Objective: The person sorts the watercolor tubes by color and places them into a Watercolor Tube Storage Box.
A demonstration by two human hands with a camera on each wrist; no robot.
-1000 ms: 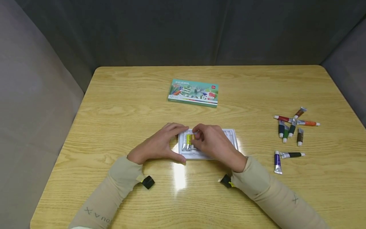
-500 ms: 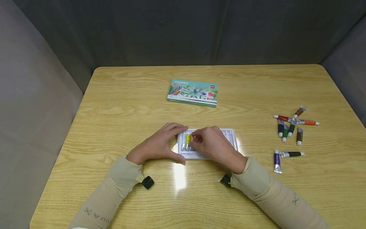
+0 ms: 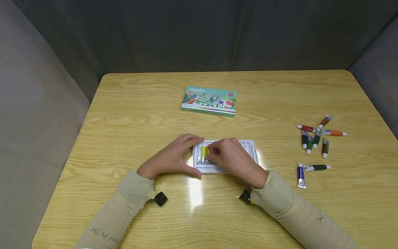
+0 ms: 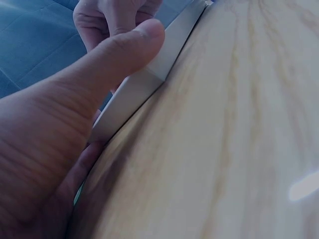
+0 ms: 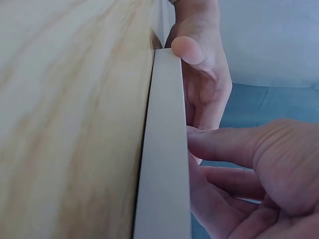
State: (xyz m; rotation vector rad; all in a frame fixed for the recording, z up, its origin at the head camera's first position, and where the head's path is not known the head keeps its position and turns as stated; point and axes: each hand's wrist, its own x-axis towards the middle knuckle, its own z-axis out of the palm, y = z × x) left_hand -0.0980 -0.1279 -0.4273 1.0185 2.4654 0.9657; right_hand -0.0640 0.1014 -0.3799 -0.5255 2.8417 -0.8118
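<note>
A white plastic paint tray [image 3: 211, 169] lies on the table in front of me. My left hand [image 3: 174, 155] holds its left end, thumb at the near corner and fingertips at the far one. With thumb and forefinger my right hand [image 3: 234, 155] pinches an orange-yellow paint tube [image 3: 208, 151] low over the slots, partly hidden by the fingers. Just left of it a yellow paint tube [image 3: 203, 151] and a whitish tube [image 3: 199, 156] lie in the tray. From the side, the right wrist view shows the tray's wall [image 5: 164, 149] with both hands above it.
Beyond the tray lies a green paint box [image 3: 208, 101] with printed flowers. To the right several paint tubes are scattered, among them a red one [image 3: 306, 128], an orange one [image 3: 335, 133] and a brown one [image 3: 325, 148]. Nearer lie a purple tube [image 3: 301, 176] and a black one [image 3: 318, 167].
The right fingers have shifted slightly left with the orange-yellow tube, closer beside the yellow one. The left hand stays at the tray's end.
</note>
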